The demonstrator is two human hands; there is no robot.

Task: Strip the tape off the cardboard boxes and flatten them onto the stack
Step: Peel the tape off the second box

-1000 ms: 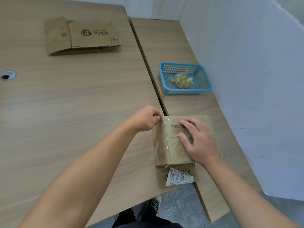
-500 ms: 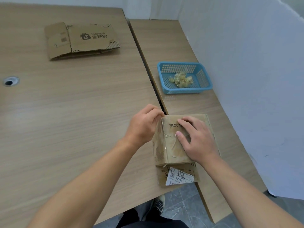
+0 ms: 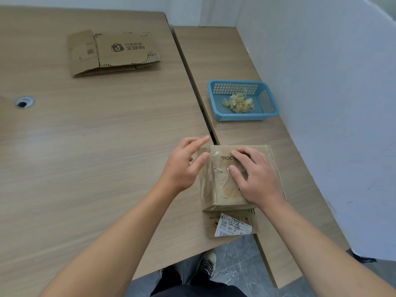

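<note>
Small brown cardboard box [image 3: 225, 185], wrapped in clear tape [image 3: 214, 168], sits at the near edge of the wood-grain counter [image 3: 96, 146]. Top print reads "PROCT", the rest is covered. Right hand [image 3: 255, 176] lies flat on the top, fingers spread. Left hand [image 3: 184, 166] is at the far left corner, fingers nearly straight, with thumb and forefinger either side of a lifted tape edge; cannot tell if pinched. White shipping label [image 3: 233, 227] on the near flap reads "J4-J06". Well apart are a blue plastic basket [image 3: 242, 118] of crumpled tape wads [image 3: 239, 102] and a flattened cardboard stack [image 3: 113, 52] printed "全球购".
</note>
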